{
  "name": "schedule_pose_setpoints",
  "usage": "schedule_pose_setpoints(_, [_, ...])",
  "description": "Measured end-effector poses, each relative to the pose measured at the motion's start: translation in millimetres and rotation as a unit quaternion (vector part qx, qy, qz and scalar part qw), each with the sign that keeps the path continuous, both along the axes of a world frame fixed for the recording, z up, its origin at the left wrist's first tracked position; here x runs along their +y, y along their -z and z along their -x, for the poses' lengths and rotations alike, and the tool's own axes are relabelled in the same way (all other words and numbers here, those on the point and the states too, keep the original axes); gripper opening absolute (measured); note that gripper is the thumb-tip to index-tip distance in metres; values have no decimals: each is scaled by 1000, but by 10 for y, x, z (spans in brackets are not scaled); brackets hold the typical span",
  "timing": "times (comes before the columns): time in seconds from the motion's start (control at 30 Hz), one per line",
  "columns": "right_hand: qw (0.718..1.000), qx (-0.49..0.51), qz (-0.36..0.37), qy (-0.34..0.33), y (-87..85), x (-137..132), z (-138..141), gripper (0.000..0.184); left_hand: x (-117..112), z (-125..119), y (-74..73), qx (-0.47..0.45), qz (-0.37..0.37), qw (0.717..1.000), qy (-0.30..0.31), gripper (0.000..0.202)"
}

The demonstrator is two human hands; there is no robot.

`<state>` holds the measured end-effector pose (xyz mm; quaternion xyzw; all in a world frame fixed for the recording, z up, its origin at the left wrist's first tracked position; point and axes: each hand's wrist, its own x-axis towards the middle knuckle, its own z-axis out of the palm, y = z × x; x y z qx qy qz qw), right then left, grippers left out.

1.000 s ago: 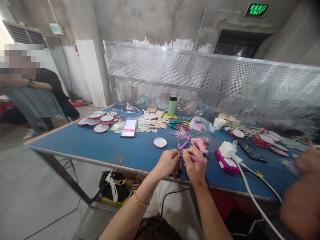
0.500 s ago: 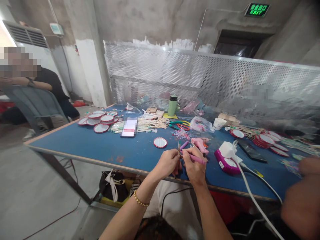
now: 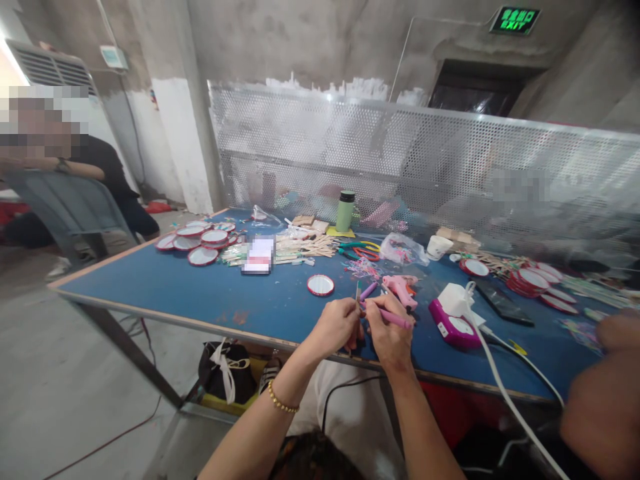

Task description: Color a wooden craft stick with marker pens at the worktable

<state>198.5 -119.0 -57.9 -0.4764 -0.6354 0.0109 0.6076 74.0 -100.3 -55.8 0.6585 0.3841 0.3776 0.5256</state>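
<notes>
At the table's front edge, my left hand (image 3: pixel 336 327) is closed round a thin stick with a green tip (image 3: pixel 359 292) that points upward. My right hand (image 3: pixel 391 337) pinches a purple pen (image 3: pixel 397 319), its front end close to the left fingers. What lies between the fingertips is too small to make out. Just beyond the hands are another purple rod-shaped piece (image 3: pixel 369 290) and a pink glue gun (image 3: pixel 400 290). A round white disc with a red rim (image 3: pixel 321 285) lies flat to the left.
Red-rimmed discs (image 3: pixel 203 256) are piled at left, others (image 3: pixel 533 279) at right. A phone (image 3: pixel 259 255), wooden sticks (image 3: pixel 320 248), pliers (image 3: pixel 361 251) and a green bottle (image 3: pixel 345 212) stand between. A purple power strip (image 3: pixel 453 327) trails cables; another person's blurred arm (image 3: pixel 607 393) is at right.
Both hands keep almost the same pose and place. The person seated at left has shifted slightly.
</notes>
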Motion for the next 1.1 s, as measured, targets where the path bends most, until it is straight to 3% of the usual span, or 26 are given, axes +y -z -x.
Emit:
schedule_pose_setpoints(0.77, [1000,-8,-4,-4,-10,1,5,26,-3,-1,7,-1,0,1000,-2,24])
schedule_pose_setpoints(1.1, [1000,11,14,4,3,-13,-8,25,-40,5,-67,-23,16,1000,-1,25])
